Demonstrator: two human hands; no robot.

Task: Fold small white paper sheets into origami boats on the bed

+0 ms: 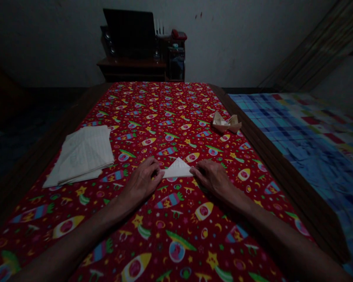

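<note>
A small piece of white folded paper (pixel 178 168) lies on the red patterned cloth, its pointed peak facing away from me and a straight band along its near edge. My left hand (pixel 147 175) pinches the paper's left end between thumb and curled fingers. At the opposite end, my right hand (pixel 210 175) grips the right corner in the same way. Both hands rest low against the cloth. The paper's two ends are partly hidden by my fingers.
Left of my hands sits a stack of paper sheets (pixel 85 154). A folded brown paper boat-like shape (pixel 227 122) stands near the right edge of the red cloth (pixel 176 219). Beyond the table are a dark monitor (pixel 129 33) and a bed with a plaid cover (pixel 270 129).
</note>
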